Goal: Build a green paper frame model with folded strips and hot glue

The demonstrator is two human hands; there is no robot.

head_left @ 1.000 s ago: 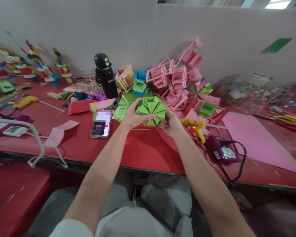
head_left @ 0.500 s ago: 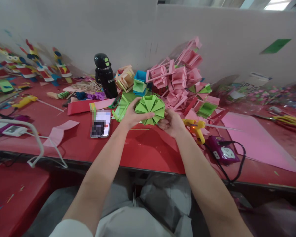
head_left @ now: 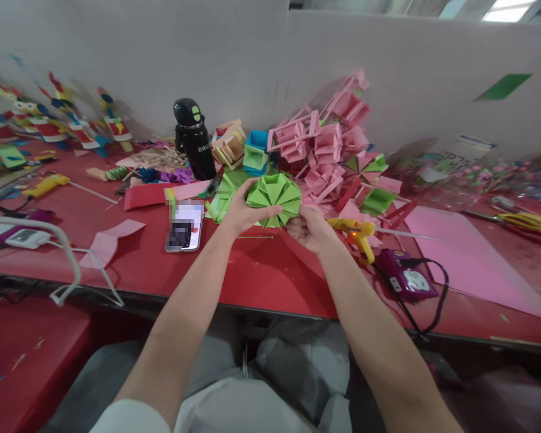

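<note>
A round, pleated green paper piece (head_left: 275,195) is held above the red table (head_left: 275,276). My left hand (head_left: 246,213) grips its left side, with the thumb lying across the front and the other fingers behind. At its right lower edge, my right hand (head_left: 311,227) has its fingers curled against the paper. More folded green paper (head_left: 225,195) lies behind my left hand. A phone (head_left: 184,227) rests to the left, and a yellow glue gun (head_left: 358,234) lies right of my right hand.
A black bottle (head_left: 196,141) stands behind the phone. Pink folded paper pieces (head_left: 327,141) are heaped against the grey partition. A purple power box (head_left: 406,275) with a black cable sits right, near pink sheets (head_left: 473,258). Paper figures (head_left: 79,123) stand back left.
My right hand has shifted slightly at the edge of the green piece, its fingers more curled. My left hand keeps the same hold.
</note>
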